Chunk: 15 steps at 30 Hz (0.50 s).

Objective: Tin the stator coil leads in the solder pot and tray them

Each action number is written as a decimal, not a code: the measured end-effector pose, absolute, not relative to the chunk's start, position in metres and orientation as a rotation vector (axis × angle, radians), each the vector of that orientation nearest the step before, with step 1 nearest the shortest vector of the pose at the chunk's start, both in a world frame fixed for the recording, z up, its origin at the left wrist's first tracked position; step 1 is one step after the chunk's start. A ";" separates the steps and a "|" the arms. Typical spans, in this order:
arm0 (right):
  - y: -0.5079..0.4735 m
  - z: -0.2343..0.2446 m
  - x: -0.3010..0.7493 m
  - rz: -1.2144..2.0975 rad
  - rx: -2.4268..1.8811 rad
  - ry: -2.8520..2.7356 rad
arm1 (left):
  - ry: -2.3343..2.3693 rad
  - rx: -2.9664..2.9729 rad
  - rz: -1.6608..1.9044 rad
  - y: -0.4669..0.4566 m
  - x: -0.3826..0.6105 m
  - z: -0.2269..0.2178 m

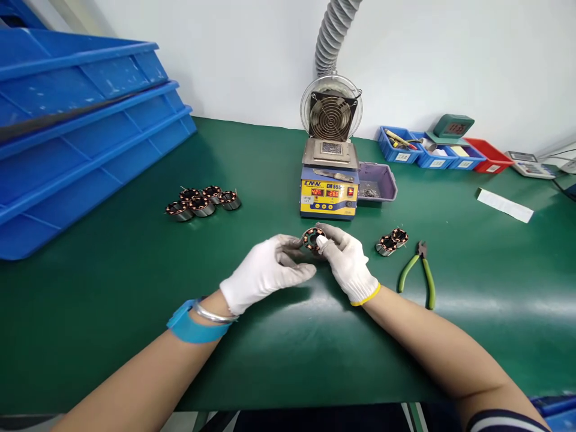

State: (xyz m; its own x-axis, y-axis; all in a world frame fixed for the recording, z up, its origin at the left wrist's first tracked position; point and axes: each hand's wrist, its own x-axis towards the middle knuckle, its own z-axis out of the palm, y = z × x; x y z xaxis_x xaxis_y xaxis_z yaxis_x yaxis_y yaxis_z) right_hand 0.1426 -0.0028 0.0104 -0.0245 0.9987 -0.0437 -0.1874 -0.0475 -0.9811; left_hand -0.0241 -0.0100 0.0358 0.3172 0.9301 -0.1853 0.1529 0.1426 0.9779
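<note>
A ring-shaped motor stator (pixel 314 239) with copper windings is held up in front of the solder pot (pixel 329 191). My right hand (pixel 345 259), in a white knitted glove with a yellow cuff, grips it with the thumb over its face. My left hand (pixel 269 267), also gloved, reaches the stator's left edge with its fingertips, its thumb stretched apart below. Several similar stators (pixel 201 206) stand grouped to the left. Two more stators (pixel 392 241) sit right of my right hand, beside green-handled cutters (pixel 422 252) lying with their handles spread.
Behind the solder pot stand a fan (pixel 332 118) and a grey duct hose (pixel 335 33). A purple tray (pixel 387 183) adjoins the pot. Small blue bins (pixel 402 157), a red bin (pixel 490 159) and a clock (pixel 453 126) line the wall. Large blue crates (pixel 90 144) are stacked left.
</note>
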 end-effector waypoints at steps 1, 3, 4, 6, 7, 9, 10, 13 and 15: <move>-0.005 0.011 0.142 1.303 -1.088 -1.115 | 1.108 1.296 0.748 -0.012 -0.019 0.036; -0.009 0.011 0.142 1.191 -1.097 -1.253 | 1.103 1.248 0.696 -0.016 -0.014 0.037; -0.010 0.011 0.143 1.114 -1.118 -1.335 | 1.125 1.234 0.697 -0.017 -0.015 0.038; -0.012 0.012 0.146 0.931 -1.172 -1.483 | 1.160 1.193 0.766 -0.017 -0.024 0.042; -0.013 0.013 0.148 0.850 -1.193 -1.532 | 1.159 1.154 0.854 -0.015 -0.031 0.043; -0.013 0.015 0.150 0.758 -1.222 -1.574 | 1.173 1.049 1.112 -0.011 -0.042 0.044; -0.014 0.015 0.151 0.739 -1.221 -1.580 | 1.198 1.030 1.219 -0.009 -0.045 0.044; -0.015 0.016 0.152 0.694 -1.191 -1.623 | 1.277 1.266 1.181 -0.009 -0.040 0.043; -0.015 0.017 0.151 0.655 -1.160 -1.686 | 1.309 1.458 1.021 -0.013 -0.032 0.043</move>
